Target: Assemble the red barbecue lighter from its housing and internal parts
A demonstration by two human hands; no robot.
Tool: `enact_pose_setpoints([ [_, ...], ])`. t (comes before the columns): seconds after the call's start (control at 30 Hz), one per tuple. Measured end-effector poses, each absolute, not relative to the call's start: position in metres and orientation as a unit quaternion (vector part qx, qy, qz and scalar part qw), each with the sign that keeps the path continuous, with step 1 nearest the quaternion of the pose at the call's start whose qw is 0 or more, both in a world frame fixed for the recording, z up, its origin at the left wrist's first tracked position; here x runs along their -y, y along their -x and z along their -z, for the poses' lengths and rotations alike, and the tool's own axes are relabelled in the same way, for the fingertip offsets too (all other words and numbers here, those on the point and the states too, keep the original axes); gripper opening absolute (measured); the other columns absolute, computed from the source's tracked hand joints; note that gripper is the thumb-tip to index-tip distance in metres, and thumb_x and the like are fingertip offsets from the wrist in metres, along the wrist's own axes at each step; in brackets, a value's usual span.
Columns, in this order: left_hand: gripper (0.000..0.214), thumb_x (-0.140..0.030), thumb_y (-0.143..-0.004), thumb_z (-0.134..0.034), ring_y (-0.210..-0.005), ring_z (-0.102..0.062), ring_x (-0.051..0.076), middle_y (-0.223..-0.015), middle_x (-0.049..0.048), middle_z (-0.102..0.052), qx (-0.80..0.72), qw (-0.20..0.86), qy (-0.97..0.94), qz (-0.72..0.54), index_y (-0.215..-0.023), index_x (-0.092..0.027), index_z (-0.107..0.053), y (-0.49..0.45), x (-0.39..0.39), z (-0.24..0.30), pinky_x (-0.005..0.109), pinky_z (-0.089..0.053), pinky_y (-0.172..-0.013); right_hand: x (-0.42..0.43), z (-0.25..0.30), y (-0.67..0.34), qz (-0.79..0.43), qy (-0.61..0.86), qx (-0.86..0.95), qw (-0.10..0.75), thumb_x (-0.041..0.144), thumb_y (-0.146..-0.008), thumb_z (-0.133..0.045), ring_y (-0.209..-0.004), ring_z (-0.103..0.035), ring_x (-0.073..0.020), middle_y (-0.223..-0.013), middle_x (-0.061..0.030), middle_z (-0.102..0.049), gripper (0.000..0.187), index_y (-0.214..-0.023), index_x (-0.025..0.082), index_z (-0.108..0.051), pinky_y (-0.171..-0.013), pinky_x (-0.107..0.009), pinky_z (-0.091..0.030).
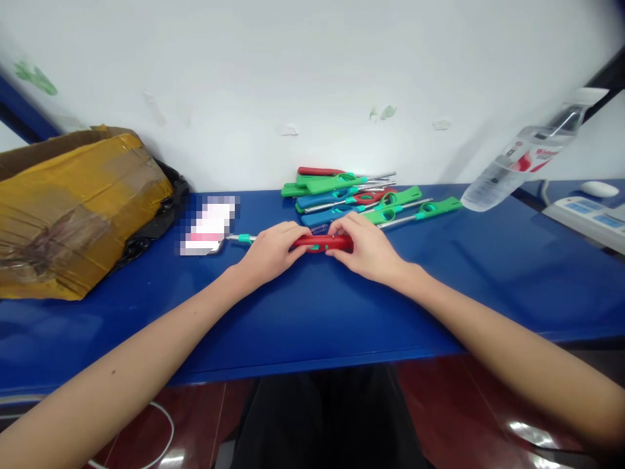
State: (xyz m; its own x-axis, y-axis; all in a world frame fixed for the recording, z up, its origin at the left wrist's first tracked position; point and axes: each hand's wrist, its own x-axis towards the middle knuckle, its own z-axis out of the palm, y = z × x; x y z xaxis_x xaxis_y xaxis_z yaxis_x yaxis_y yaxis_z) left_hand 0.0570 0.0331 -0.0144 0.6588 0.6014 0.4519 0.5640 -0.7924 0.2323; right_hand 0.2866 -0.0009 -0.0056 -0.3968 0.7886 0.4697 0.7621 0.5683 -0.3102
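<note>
A red stick lighter (322, 243) with a teal collar and a metal nozzle pointing left lies across the blue table (312, 312). My left hand (271, 251) is closed round its front part. My right hand (366, 247) is closed round its rear end. Both hands rest on the table top. Just behind them lies a pile of several stick lighters (361, 195) in green, blue and red, with their metal nozzles mostly pointing right.
A taped cardboard box (68, 208) over a black bag stands at the left. A blurred white and pink item (208, 225) lies beside the lighter's nozzle. A clear plastic bottle (527, 156) leans at the right, near a power strip (586, 218). A white wall rises behind.
</note>
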Motion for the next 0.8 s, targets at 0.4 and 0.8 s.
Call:
enact_pose_setpoints([
  [0.4, 0.030, -0.038, -0.096, -0.056, -0.098, -0.066, 0.021, -0.110, 0.0107, -0.069, -0.288, 0.053, -0.915, -0.278, -0.116, -0.017, -0.065, -0.052, -0.035, 0.014, 0.033, -0.053, -0.086, -0.014, 0.016, -0.293, 0.023, 0.397, 0.872, 0.285, 0.035, -0.094, -0.057, -0.087, -0.059, -0.0228, -0.099, -0.0091, -0.065, 0.027, -0.111, 0.020, -0.072, -0.077, -0.035, -0.048],
  [0.8, 0.032, -0.034, -0.102, -0.044, -0.090, -0.067, 0.021, -0.103, 0.0112, -0.073, -0.277, -0.022, -0.928, -0.250, -0.114, -0.015, -0.067, -0.050, -0.033, 0.013, 0.033, -0.053, -0.081, -0.012, 0.016, -0.290, 0.042, 0.399, 0.868, 0.292, 0.034, -0.093, -0.059, -0.084, -0.060, -0.0225, -0.095, -0.0080, -0.068, 0.024, -0.105, 0.020, -0.075, -0.076, -0.037, -0.048],
])
